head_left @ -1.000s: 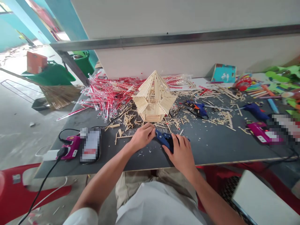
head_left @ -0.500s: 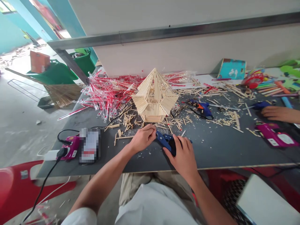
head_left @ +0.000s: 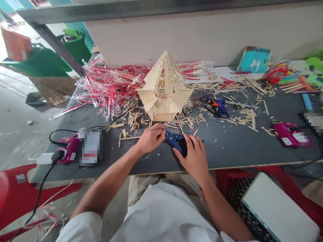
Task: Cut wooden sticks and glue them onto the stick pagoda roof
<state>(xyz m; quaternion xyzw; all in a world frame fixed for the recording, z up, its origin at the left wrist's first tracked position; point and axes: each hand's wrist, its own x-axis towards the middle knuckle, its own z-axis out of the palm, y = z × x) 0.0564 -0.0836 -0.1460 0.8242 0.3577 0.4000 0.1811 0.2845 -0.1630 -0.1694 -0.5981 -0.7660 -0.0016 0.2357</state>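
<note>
My right hand (head_left: 193, 154) is clamped around the blue hand tool (head_left: 174, 142), thumb on the near side and fingers over the far side, so its dark middle is partly covered. The tool lies aslant, low over the grey table (head_left: 121, 161), its head pointing away and to the left. My left hand (head_left: 152, 138) is right at that head, fingers curled in together; whether they pinch anything, I can't tell, as my knuckles hide it.

Just beyond my hands stands the house model (head_left: 165, 97) of pale sticks, upright with its roof to a peak, blocking my view of what lies directly behind it. A clear strip (head_left: 141, 132) runs between it and my left hand. Short cut sticks (head_left: 135, 119) litter the table around the model's base. Red-and-clear wrappers (head_left: 108, 84) heap up behind to the left. A blue glue gun (head_left: 219, 107) lies to the right, among scraps. Well off to my left are a phone (head_left: 91, 148) and a purple power block (head_left: 68, 149), side by side.
</note>
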